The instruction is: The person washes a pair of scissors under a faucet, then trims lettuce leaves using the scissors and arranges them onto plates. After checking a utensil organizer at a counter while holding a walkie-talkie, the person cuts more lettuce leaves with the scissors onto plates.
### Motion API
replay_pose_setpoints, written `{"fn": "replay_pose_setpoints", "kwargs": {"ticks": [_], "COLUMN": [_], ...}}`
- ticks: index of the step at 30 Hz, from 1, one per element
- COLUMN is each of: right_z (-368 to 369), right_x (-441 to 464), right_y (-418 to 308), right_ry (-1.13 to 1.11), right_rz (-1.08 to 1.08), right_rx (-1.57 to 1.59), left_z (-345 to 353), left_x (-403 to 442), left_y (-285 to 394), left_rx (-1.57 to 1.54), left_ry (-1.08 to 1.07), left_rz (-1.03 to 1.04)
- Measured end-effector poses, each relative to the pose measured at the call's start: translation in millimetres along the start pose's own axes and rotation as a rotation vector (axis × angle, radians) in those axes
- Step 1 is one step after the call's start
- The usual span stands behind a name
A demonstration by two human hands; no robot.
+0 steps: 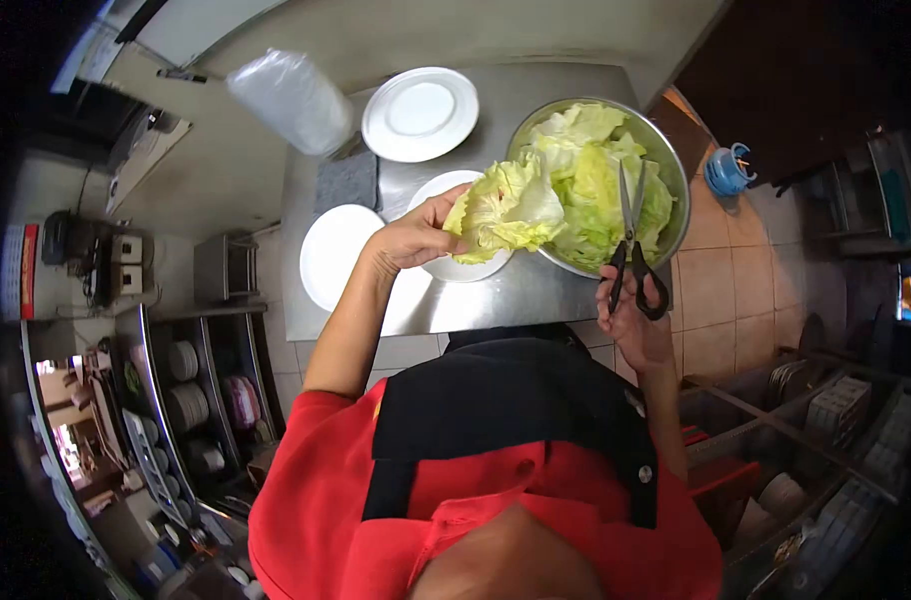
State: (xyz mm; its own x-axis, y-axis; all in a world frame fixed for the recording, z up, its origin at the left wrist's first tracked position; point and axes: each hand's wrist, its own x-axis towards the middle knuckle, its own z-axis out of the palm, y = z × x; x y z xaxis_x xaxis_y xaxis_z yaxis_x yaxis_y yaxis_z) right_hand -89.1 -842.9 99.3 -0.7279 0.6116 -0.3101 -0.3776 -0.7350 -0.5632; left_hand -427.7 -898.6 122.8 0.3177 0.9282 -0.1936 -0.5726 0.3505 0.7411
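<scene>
My left hand (421, 236) pinches the edge of a pale green lettuce leaf (506, 210), which is lifted over a white plate (466, 268) and the left rim of a metal bowl (682, 215). More lettuce leaves (596, 190) fill that bowl. In my right hand (631, 322) is a pair of scissors (632, 245) with black handles. Its blades are parted and point away from me, over the right part of the bowl. The held leaf covers much of the plate under it.
A second white plate (341, 258) lies at the table's left, and another (420, 115) at the back. Near them are a grey cloth (347, 183) and a clear plastic bag (294, 102). The steel table (496, 318) ends just before my apron. A blue container (728, 171) stands right of the bowl.
</scene>
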Motion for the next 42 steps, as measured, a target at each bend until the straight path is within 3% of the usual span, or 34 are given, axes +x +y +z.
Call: {"fn": "replay_pose_setpoints", "kwargs": {"ticks": [7, 8, 10, 14, 17, 27, 33, 37, 39, 40, 42], "right_z": [40, 40, 39, 20, -8, -22, -33, -47, -43, -50, -49], "right_x": [24, 29, 36, 15, -12, -9, -12, -15, -18, -16, -15], "right_y": [8, 4, -3, -5, 0, 14, -13, -26, -26, -24, -29], "right_ry": [0.065, 0.068, -0.202, -0.295, -0.278, -0.279, -0.069, -0.04, 0.099, 0.044, 0.106], "right_rz": [-0.15, -0.154, 0.07, 0.093, 0.252, 0.142, 0.076, 0.048, -0.076, -0.18, -0.144], "right_rx": [-0.607, -0.61, -0.167, -0.163, -0.05, -0.011, -0.174, -0.273, -0.276, -0.336, -0.15], "left_z": [-4, -5, -8, -1, 1, 12, 4, -8, -2, -8, -24], "left_x": [-24, -24, -22, -17, -8, 76, 105, 105, 92, 85, 66], "left_y": [-8, -9, -11, 1, 13, 25, 22, 28, 32, 33, 31], "left_rx": [-0.069, -0.068, -0.108, -0.23, -0.306, -0.092, 0.019, 0.019, -0.037, -0.019, -0.046], "left_ry": [-0.053, -0.059, -0.058, -0.007, -0.029, -0.082, -0.021, -0.075, -0.117, -0.139, -0.184], "left_rz": [0.031, 0.032, 0.027, 0.058, 0.037, -0.28, -0.364, -0.281, -0.168, -0.126, -0.058]}}
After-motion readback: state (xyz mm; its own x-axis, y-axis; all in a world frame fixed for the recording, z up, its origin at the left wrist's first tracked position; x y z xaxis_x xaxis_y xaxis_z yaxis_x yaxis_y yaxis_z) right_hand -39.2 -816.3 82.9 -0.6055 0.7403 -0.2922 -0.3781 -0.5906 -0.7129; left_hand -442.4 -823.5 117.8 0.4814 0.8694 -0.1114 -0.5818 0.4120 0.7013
